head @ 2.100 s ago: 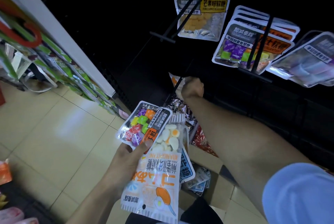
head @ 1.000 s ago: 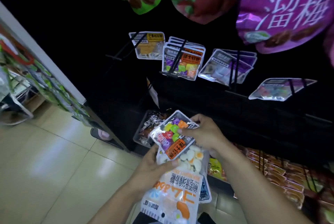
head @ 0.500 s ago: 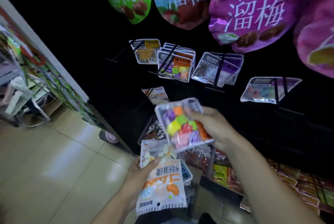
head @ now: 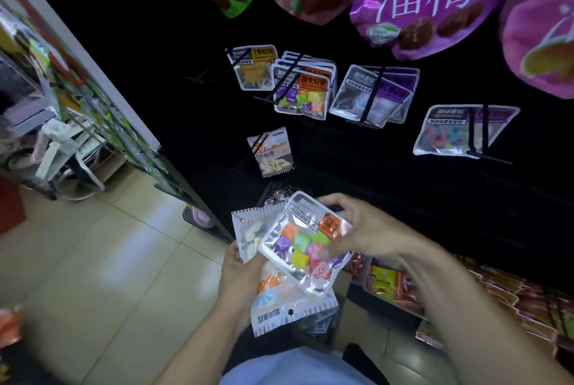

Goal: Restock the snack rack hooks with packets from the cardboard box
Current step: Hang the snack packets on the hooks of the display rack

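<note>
Two hands meet low in the view, each closed on stock. Furthest left, a neighbouring display (head: 102,111) runs back at an angle over the tiled floor (head: 108,260). Next comes the left hand (head: 240,272), clenched around a white packet (head: 279,300) with an orange print and a punched hole showing near its lower edge; another white packet sticks up behind it. Overlapping these, the clear packet of coloured sweets (head: 306,243) lies tilted, with an orange label at its upper right corner and bright cubes visible through the film. The right hand (head: 363,229) pinches it at that top corner.

Above, on the dark rack, several hooks already carry goods: a yellow packet (head: 254,69), a stack of matching coloured-sweet packets (head: 302,89), a purple-labelled pair (head: 372,95), and further right a single clear packet (head: 459,131). Lower down, one white packet hangs alone on a hook (head: 273,151). Large plum bags (head: 416,2) hang across the top.

Restocking looks partly done: the packets in hand are not yet hung, and the sweets probably belong with the matching stack. The cardboard box is not clearly visible, so how much stock remains cannot be told.
</note>
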`<action>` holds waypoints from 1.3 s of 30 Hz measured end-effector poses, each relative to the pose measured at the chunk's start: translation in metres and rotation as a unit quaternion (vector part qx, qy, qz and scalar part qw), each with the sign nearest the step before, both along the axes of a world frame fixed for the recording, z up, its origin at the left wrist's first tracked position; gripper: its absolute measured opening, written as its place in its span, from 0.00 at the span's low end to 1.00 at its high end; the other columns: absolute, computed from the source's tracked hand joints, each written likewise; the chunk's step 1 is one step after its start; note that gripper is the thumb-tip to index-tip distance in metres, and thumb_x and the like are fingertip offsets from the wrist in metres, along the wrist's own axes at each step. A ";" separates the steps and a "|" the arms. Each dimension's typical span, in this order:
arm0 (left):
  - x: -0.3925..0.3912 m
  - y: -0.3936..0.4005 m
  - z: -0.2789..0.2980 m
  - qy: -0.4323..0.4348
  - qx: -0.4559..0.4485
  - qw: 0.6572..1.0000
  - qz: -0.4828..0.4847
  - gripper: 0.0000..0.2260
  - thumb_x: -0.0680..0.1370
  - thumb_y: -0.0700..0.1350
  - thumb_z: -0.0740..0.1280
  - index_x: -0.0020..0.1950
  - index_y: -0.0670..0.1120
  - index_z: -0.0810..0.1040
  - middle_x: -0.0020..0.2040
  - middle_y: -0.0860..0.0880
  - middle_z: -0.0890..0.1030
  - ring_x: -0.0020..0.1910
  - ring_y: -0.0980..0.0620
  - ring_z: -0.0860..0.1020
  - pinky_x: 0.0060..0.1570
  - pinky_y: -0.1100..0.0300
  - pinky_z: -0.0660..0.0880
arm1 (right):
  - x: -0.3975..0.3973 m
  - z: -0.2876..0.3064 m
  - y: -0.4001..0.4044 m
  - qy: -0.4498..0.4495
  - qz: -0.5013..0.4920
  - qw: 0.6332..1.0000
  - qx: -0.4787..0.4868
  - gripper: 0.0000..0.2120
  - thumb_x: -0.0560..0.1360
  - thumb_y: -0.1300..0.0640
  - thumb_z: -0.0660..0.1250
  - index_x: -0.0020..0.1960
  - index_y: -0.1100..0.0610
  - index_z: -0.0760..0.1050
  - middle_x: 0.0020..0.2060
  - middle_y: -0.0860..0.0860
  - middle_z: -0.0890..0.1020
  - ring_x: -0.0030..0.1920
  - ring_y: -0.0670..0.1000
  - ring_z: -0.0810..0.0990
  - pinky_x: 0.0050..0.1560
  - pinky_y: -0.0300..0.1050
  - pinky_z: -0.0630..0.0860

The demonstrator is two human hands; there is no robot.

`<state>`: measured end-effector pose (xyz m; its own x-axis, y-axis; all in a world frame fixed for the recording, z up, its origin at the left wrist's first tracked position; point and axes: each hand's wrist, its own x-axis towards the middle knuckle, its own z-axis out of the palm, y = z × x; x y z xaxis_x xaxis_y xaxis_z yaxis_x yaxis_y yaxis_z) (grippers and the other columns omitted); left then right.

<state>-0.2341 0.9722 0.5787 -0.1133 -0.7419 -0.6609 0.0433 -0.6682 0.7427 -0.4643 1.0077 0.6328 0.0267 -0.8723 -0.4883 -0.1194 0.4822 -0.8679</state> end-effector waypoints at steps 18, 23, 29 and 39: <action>0.009 -0.125 -0.027 0.029 -0.001 0.985 -0.168 0.29 0.68 0.51 0.81 0.65 0.49 0.74 0.44 0.49 0.89 0.40 0.47 0.89 0.33 0.56 0.83 | 0.023 0.033 -0.136 0.070 -0.332 0.920 -0.196 0.08 0.78 0.58 0.73 0.57 0.52 0.83 0.51 0.47 0.88 0.53 0.47 0.86 0.59 0.48 0.81; 0.022 -0.182 -0.030 0.033 -0.017 0.978 -0.206 0.26 0.71 0.49 0.80 0.67 0.49 0.75 0.51 0.50 0.87 0.39 0.57 0.87 0.30 0.65 0.80 | 0.041 0.036 -0.160 0.096 -0.381 0.891 -0.228 0.04 0.79 0.62 0.71 0.51 0.56 0.83 0.42 0.50 0.87 0.38 0.52 0.85 0.39 0.44 0.80; 0.031 -0.215 -0.030 0.021 -0.021 0.971 -0.236 0.20 0.73 0.47 0.79 0.62 0.52 0.77 0.48 0.48 0.89 0.42 0.50 0.89 0.31 0.60 0.82 | 0.067 0.033 -0.157 0.110 -0.469 0.842 -0.243 0.09 0.78 0.65 0.71 0.48 0.52 0.83 0.45 0.53 0.87 0.47 0.61 0.84 0.49 0.53 0.81; 0.025 -0.199 -0.029 0.058 -0.001 0.977 -0.204 0.25 0.71 0.49 0.79 0.65 0.50 0.76 0.49 0.49 0.89 0.45 0.51 0.89 0.37 0.59 0.83 | 0.064 0.036 -0.161 0.149 -0.472 0.834 -0.242 0.04 0.78 0.60 0.73 0.46 0.52 0.82 0.36 0.49 0.85 0.34 0.50 0.81 0.38 0.40 0.77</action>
<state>-0.2086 0.7730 0.5496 -0.4742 -0.6206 -0.6245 -0.1414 -0.6465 0.7497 -0.4005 0.8471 0.6691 -0.8440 -0.5323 0.0658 -0.1300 0.0839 -0.9880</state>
